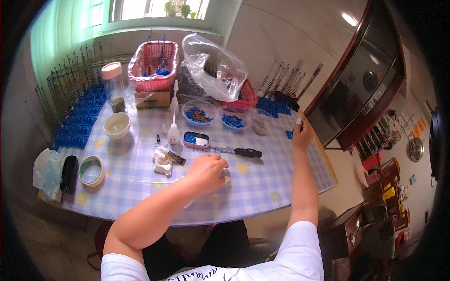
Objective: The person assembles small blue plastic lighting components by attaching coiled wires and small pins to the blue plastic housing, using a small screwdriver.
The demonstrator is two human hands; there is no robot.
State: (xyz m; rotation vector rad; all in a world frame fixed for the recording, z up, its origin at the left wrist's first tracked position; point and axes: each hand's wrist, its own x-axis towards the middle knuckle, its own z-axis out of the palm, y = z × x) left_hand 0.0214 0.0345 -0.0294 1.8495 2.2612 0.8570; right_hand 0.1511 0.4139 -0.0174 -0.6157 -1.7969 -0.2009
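Note:
My left hand (pixel 207 171) rests low over the checked tablecloth with its fingers curled in. A small white bit (pixel 227 179) shows at its fingertips; what they hold, if anything, is hidden. To the right, my right hand (pixel 302 134) reaches out to the table's right edge, fingers closed together, with white at a fingertip. Just left of it is a small blue piece (pixel 289 135); I cannot tell whether the hand touches it. Blue bases with upright springs (pixel 276 105) stand beyond that hand. A black-handled tool (pixel 248 152) lies between my hands.
Bowls of small blue parts (pixel 233 122), a glue bottle (pixel 174 133), an oval tin (pixel 197 139) and crumpled tissue (pixel 162 161) occupy the middle. Left are a tape roll (pixel 92 171), a white cup (pixel 116 126) and many blue spring stands (pixel 75 117). Red baskets (pixel 153 84) stand behind.

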